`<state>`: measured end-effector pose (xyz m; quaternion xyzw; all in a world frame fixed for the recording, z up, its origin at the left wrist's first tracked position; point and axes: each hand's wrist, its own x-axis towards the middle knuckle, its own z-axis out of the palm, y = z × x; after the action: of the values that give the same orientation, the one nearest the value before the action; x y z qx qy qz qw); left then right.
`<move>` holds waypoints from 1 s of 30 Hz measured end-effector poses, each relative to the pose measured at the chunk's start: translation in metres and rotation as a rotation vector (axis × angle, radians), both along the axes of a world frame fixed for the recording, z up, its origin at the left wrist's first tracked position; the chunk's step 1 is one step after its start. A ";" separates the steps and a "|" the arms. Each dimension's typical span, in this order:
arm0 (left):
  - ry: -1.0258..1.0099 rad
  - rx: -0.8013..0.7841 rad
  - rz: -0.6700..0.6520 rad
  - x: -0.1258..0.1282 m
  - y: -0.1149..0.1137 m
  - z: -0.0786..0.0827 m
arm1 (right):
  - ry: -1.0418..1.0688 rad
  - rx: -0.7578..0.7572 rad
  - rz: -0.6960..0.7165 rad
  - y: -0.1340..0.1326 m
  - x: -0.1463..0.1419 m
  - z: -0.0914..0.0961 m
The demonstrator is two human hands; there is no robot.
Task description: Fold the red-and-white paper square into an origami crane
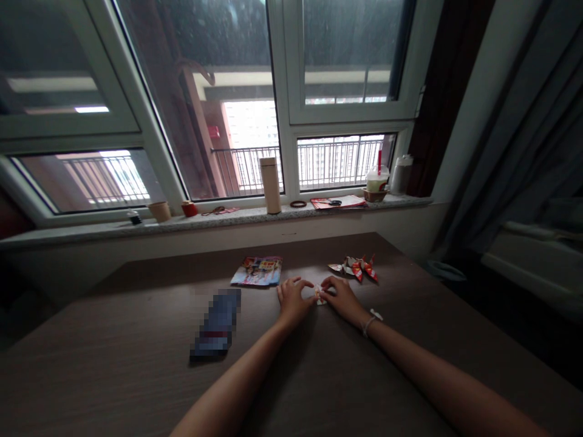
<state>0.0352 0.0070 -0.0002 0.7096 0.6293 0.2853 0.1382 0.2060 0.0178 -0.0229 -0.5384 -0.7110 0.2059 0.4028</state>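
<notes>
A small folded piece of paper (320, 298), white with red and yellow print, lies on the dark wooden table (150, 388) between my two hands. My left hand (294, 298) pinches its left side with thumb and forefinger. From the right, the fingers of my right hand (340, 296) press on the paper's upper right part. Fingertips cover some of it, so its exact folded shape is hard to make out. Just beyond my right hand sit several folded paper cranes (357, 267) in red and white. A stack of colourful printed sheets (257, 271) lies beyond my left hand.
A pixelated dark blue flat object (215, 325) lies left of my left forearm. Along the windowsill (228, 217) stand a beige flask (270, 186), a paper cup (159, 211), scissors (334, 202) on red paper, a drink cup with a straw (378, 181) and a white bottle (401, 175).
</notes>
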 end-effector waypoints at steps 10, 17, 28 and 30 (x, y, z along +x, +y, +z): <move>0.084 0.026 -0.031 0.001 -0.003 -0.002 | -0.157 -0.010 -0.047 -0.005 0.009 0.003; 0.162 -0.013 -0.055 0.000 -0.010 0.007 | -0.189 -0.049 -0.100 -0.004 0.014 0.005; 0.206 -0.026 -0.038 -0.003 -0.008 0.002 | -0.302 -0.078 -0.070 -0.006 0.017 0.010; 0.210 -0.025 -0.039 -0.003 -0.007 0.001 | -0.319 -0.071 -0.081 -0.007 0.016 0.010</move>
<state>0.0324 -0.0004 0.0008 0.7460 0.6298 0.1986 0.0860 0.2220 0.0104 -0.0125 -0.6063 -0.7359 0.1264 0.2736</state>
